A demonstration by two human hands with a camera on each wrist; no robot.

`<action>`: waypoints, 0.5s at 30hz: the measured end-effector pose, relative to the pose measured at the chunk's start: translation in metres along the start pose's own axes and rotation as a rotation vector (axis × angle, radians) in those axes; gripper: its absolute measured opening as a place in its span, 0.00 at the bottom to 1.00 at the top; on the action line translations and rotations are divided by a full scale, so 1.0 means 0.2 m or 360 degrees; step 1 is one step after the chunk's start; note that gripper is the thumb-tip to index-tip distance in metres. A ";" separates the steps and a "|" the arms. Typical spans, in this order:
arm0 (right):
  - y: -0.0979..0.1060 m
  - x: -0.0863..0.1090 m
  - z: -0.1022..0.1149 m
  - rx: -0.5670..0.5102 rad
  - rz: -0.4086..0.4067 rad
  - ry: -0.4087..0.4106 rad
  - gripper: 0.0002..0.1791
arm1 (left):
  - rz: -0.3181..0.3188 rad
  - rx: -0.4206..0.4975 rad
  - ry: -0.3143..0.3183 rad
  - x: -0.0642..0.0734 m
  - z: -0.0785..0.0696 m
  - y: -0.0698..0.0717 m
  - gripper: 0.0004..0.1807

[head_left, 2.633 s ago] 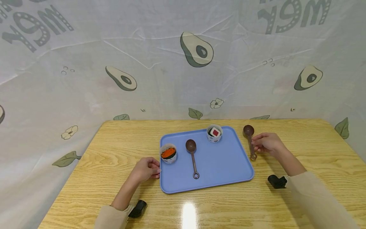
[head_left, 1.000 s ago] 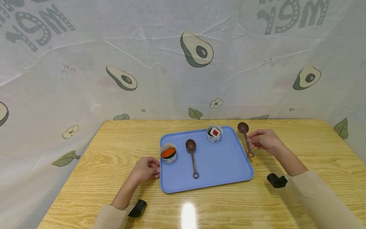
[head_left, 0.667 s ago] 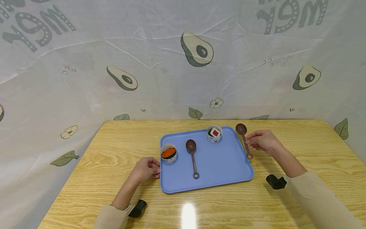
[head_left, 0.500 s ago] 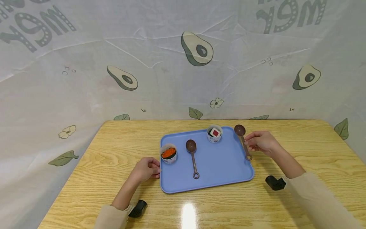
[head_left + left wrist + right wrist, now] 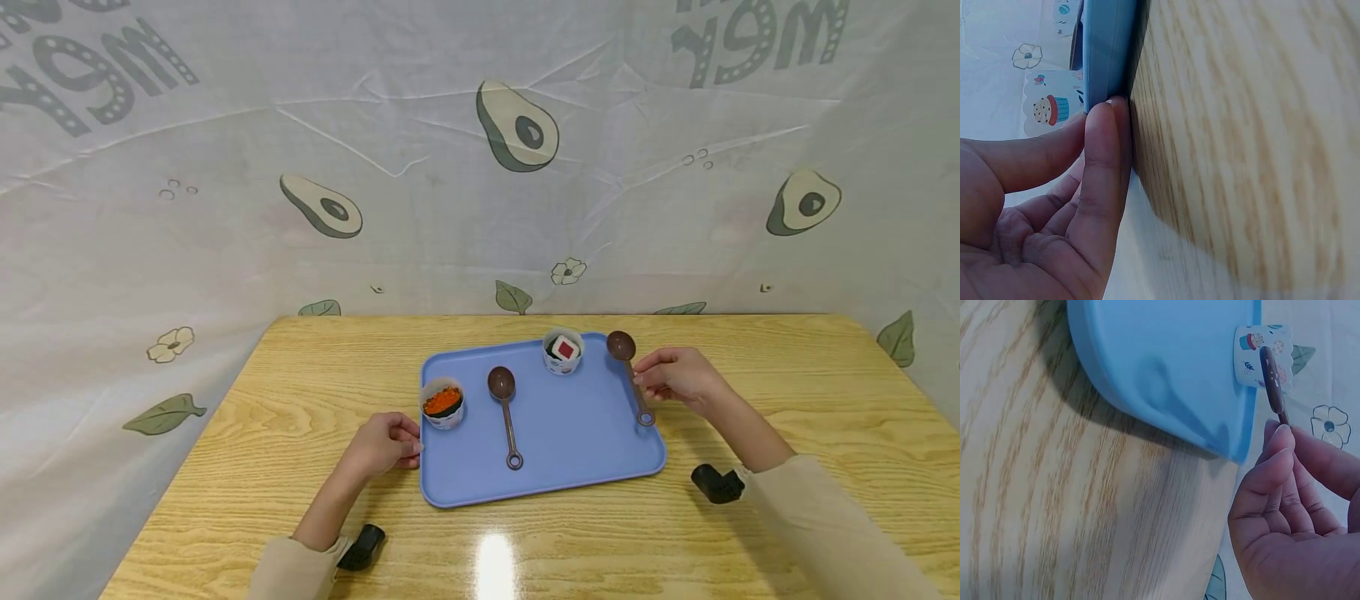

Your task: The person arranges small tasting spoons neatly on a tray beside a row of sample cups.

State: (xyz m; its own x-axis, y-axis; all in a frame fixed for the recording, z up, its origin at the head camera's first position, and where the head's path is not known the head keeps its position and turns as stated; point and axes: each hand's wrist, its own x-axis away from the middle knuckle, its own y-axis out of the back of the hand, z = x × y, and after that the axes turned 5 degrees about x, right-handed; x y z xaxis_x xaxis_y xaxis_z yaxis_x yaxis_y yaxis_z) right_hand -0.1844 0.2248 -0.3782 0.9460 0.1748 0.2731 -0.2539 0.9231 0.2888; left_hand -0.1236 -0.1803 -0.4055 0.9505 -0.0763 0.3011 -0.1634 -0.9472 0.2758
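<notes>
My right hand [image 5: 678, 375] pinches a brown spoon [image 5: 621, 346] by its handle over the right side of the blue tray [image 5: 585, 450]. In the right wrist view the held spoon [image 5: 1271, 378] stands above the tray, its shadow falling on the tray surface. At the tray's left edge, my left hand [image 5: 384, 446] pinches the rim between thumb and fingers; the left wrist view shows the fingertips [image 5: 1100, 115] at the tray wall [image 5: 1107, 50]. A second brown spoon [image 5: 501, 383] lies in the tray's middle, bowl toward the back.
On the tray, a paper cup [image 5: 444, 417] with orange-topped sushi stands at the left. Another paper cup [image 5: 561, 363], holding a white and red sushi piece, is at the back right. Behind the wooden table [image 5: 337, 358] hangs a printed cloth [image 5: 420, 208].
My right hand has lifted the spoon off the table right of the tray and carried it left, over the tray's right side. My left hand, the tray and the cups have stayed put.
</notes>
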 end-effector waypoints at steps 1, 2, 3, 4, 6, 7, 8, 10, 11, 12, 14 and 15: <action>0.00 0.00 0.00 -0.0006 0.0002 0.0005 0.10 | 0.0000 0.0001 0.0002 0.00 0.00 0.00 0.06; -0.01 0.00 0.00 -0.0011 0.0007 0.0011 0.10 | 0.0002 0.0003 0.0002 0.00 0.00 0.00 0.06; -0.01 0.00 0.00 -0.0014 0.0010 0.0017 0.10 | 0.0003 0.0003 0.0002 0.00 0.00 0.00 0.06; -0.01 0.00 0.00 -0.0019 0.0010 0.0015 0.10 | 0.0003 0.0005 0.0003 0.00 0.00 0.00 0.06; -0.02 -0.01 0.00 -0.0029 0.0018 0.0017 0.10 | 0.0008 0.0011 0.0006 0.00 0.00 0.00 0.06; -0.02 -0.01 0.00 -0.0032 0.0019 0.0015 0.10 | 0.0008 0.0012 0.0008 0.00 0.00 0.00 0.06; -0.03 -0.01 0.00 -0.0034 0.0023 0.0014 0.10 | 0.0007 0.0011 0.0009 0.00 0.00 0.00 0.06; -0.04 -0.01 0.00 -0.0038 0.0033 0.0014 0.10 | 0.0005 0.0013 0.0014 0.00 0.00 0.00 0.06; -0.04 -0.01 0.00 -0.0040 0.0036 0.0012 0.11 | 0.0003 0.0011 0.0017 0.00 0.00 0.00 0.06; -0.04 -0.01 0.00 -0.0039 0.0040 0.0009 0.11 | 0.0001 0.0010 0.0020 0.00 -0.01 0.00 0.06; -0.05 -0.01 0.00 -0.0049 0.0044 -0.0006 0.12 | -0.0003 0.0009 0.0024 0.01 -0.01 0.00 0.06; -0.06 -0.01 0.00 -0.0049 0.0043 -0.0016 0.12 | -0.0004 0.0011 0.0026 0.01 -0.01 0.00 0.06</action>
State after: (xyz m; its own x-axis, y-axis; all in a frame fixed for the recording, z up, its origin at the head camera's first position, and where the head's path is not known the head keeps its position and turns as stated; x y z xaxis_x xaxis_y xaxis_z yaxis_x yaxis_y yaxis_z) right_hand -0.1833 0.2140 -0.3809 0.9367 0.1964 0.2897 -0.2729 0.9282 0.2530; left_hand -0.1228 -0.1799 -0.4039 0.9465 -0.0688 0.3152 -0.1591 -0.9495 0.2704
